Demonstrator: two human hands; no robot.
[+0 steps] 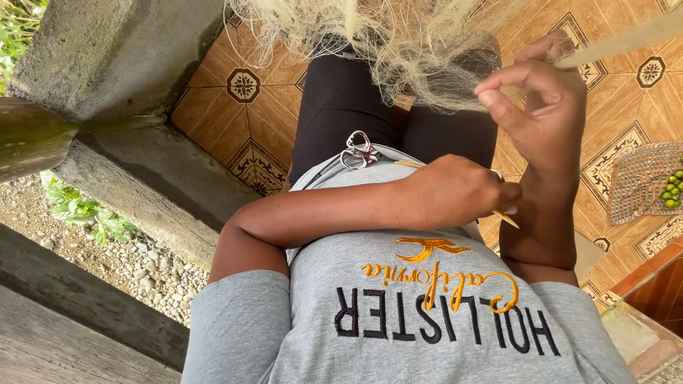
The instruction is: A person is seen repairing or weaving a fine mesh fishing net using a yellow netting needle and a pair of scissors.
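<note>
We see scissors (pixel 359 149) on the lap, just left of our left hand (pixel 455 190), whose fingers close around a thin stick (pixel 506 217). Our right hand (pixel 544 107) pinches pale netting (pixel 420 50) above it, fingers narrowly curled.

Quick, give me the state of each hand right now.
Left hand: closed around a thin pale stick.
Right hand: fingers curled, pinching strands of the pale netting.
</note>
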